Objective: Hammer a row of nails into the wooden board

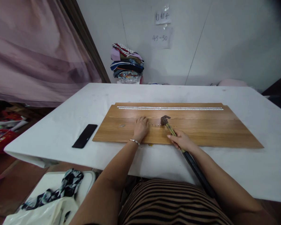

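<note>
Fingers, right: my right hand (184, 140) is wrapped around the handle of a hammer (164, 120).
Fingers, left: my left hand (141, 127) lies low over a wooden board (213, 128), fingers close together; I cannot tell whether they pinch anything.
Hammer: its head is over the board's middle, right of my left hand; contact is unclear.
Dotted row: small dark specks (158, 125), apparently nails already set in the wood, run beside my left hand; their depth is unreadable.
Loose pieces: a few thin nails (122, 125), seemingly unused, lie on the board's left part.
Strips: two pale strips (170, 108) line the far edge.
</note>
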A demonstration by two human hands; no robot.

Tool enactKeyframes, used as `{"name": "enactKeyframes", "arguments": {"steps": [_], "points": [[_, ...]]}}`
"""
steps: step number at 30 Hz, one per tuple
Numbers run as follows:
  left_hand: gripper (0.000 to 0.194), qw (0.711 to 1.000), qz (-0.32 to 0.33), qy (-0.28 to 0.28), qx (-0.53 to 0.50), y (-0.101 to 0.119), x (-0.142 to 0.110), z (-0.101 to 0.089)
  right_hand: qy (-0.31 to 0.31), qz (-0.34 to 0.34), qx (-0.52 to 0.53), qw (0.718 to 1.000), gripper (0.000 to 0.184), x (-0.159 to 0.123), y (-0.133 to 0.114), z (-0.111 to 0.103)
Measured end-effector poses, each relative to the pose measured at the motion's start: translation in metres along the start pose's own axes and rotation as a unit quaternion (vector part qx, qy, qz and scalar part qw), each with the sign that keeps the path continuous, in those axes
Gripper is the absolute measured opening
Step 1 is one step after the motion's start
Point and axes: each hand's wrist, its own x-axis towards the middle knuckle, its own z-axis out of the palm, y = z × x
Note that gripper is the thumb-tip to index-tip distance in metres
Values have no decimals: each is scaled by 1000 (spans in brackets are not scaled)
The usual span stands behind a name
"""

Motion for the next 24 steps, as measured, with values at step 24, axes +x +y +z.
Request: {"name": "enactKeyframes", "arguments": {"steps": [24], "points": [[26, 1000, -4, 4, -2, 1, 0, 0, 1, 2, 12, 1000, 31, -1, 2, 0]]}}
